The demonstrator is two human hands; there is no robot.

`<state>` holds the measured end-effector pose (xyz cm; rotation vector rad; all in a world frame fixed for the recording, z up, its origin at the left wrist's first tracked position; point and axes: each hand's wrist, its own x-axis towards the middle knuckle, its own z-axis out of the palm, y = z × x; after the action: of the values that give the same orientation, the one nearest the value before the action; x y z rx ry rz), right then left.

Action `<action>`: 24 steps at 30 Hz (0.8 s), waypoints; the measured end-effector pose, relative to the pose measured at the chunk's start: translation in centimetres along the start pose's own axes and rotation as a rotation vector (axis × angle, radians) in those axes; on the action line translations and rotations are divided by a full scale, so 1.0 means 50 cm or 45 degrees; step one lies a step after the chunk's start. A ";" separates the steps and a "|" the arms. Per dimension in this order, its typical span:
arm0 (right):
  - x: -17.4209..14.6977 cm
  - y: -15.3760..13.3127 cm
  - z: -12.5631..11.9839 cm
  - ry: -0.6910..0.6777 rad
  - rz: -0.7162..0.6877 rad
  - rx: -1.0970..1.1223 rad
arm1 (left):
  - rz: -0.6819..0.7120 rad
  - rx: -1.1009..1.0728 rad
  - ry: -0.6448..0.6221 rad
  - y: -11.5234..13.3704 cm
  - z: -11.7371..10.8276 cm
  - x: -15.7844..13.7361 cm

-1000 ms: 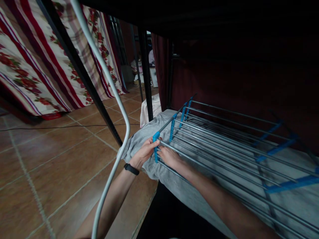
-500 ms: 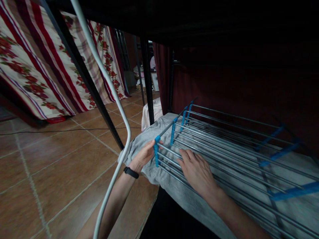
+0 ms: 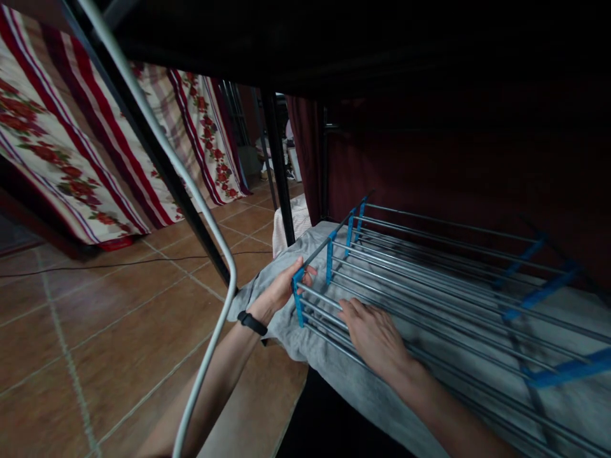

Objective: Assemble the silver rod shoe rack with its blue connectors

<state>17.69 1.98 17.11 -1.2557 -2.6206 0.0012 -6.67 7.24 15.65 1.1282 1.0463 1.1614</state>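
A drying rack of thin metal rods with blue plastic joints [image 3: 329, 259] lies across a grey sheet [image 3: 281, 318]. My left hand [image 3: 282, 285], with a black band on its wrist, is closed round the rack's near left corner. Its thumb lies along the dark end bar, and some fingertips show on the inner side. To its right, my right hand [image 3: 377, 334] reaches over the near rods, its fingers bent down onto one of them. The undersides of those fingers are hidden.
A bent white metal tube [image 3: 210, 222] runs down in front of my left forearm. Black posts [image 3: 279, 165] hold a dark surface low overhead. Behind the rack hangs a dark red curtain [image 3: 429, 172]. A floral striped cloth [image 3: 95, 140] hangs left above the tiled floor [image 3: 119, 331].
My left hand has shifted its hold at the corner, with the thumb now higher on the end bar. The right hand stays on the rods. The view has tilted slightly.
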 end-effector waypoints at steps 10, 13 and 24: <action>0.001 0.000 0.015 0.069 -0.024 -0.031 | -0.005 0.084 0.065 0.004 0.003 -0.003; 0.002 -0.003 0.019 0.105 -0.023 -0.015 | -0.016 0.103 0.068 0.006 -0.001 -0.004; 0.019 -0.016 0.015 0.130 -0.003 0.039 | -0.125 0.151 0.079 0.028 0.000 -0.005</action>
<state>16.36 2.29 16.67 -1.2102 -2.5257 -0.0227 -6.87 7.08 17.07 1.1252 1.2186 1.0737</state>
